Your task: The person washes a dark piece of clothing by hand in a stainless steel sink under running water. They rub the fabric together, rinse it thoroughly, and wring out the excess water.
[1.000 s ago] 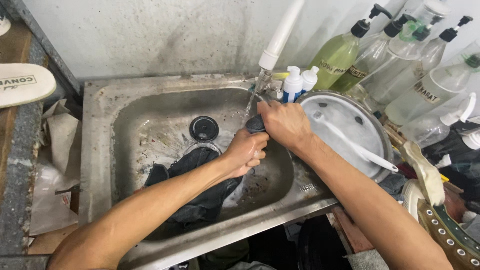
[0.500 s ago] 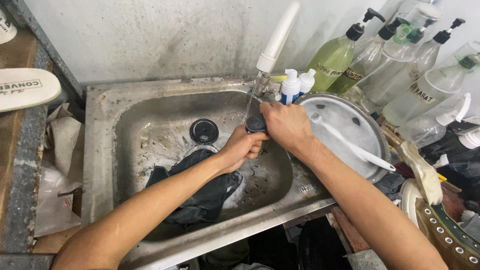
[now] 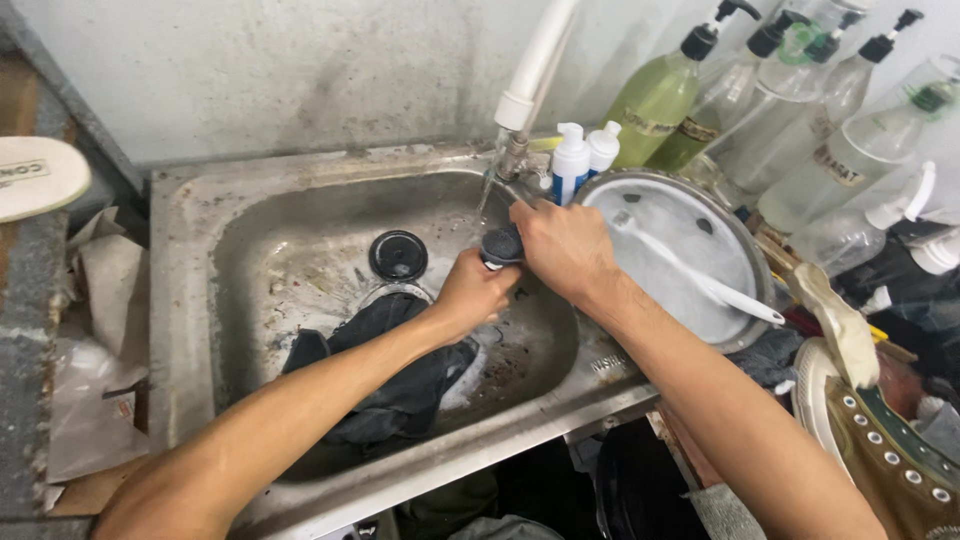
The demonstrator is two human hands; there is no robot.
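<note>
Both my hands meet over the steel sink [image 3: 190,260], under a thin stream of water from the white tap [image 3: 530,70]. My right hand [image 3: 565,245] grips a small dark round object [image 3: 500,245] from above. My left hand [image 3: 475,292] is closed just below it, touching its underside. What the object is I cannot tell. A dark wet cloth [image 3: 400,370] lies in the basin beneath my left forearm, beside the black drain plug [image 3: 398,254].
A round metal basin [image 3: 690,250] with a white brush [image 3: 700,280] sits right of the sink. Pump and spray bottles [image 3: 660,100] line the back right. A shoe with eyelets [image 3: 880,440] lies at the lower right. Crumpled paper [image 3: 95,330] lies left of the sink.
My hands stay together under the tap; they have shifted slightly up and right in view as the camera moved. The dark object remains held.
</note>
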